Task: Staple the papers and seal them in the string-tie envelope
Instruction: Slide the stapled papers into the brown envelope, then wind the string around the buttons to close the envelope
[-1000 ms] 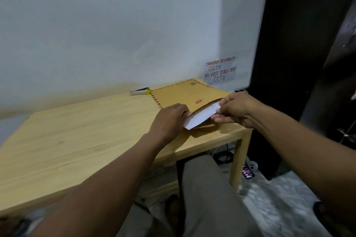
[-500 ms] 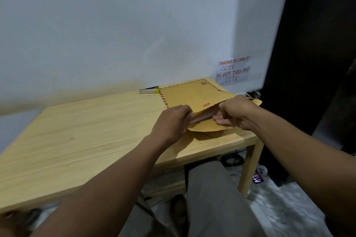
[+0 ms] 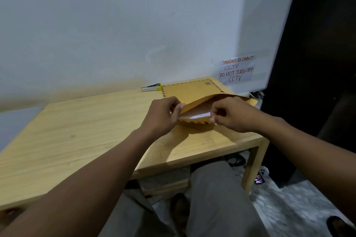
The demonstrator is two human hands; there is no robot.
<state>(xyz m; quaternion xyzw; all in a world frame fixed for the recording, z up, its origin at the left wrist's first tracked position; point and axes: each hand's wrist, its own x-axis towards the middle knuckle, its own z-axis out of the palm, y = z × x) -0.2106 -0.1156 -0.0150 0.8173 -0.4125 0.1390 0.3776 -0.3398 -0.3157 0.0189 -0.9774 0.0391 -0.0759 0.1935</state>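
Observation:
A brown string-tie envelope (image 3: 192,90) with a striped border lies at the far right of the wooden table (image 3: 77,131). Its mouth faces me and is held apart. My left hand (image 3: 163,115) pinches the upper flap at its left end. My right hand (image 3: 233,113) pinches the envelope's mouth at its right end. White papers (image 3: 194,115) show inside the opening, almost fully in. A silver stapler (image 3: 151,87) with a yellow-green end lies by the wall, just left of the envelope's far corner.
A handwritten note (image 3: 238,69) is taped to the white wall behind the table. A dark cabinet (image 3: 317,63) stands close on the right. My legs and cables on the floor show under the table's right front corner.
The white papers, which stuck out of the envelope a second ago, have slid inside. My right hand let go of them and now pinches the envelope's mouth, which is lifted wider.

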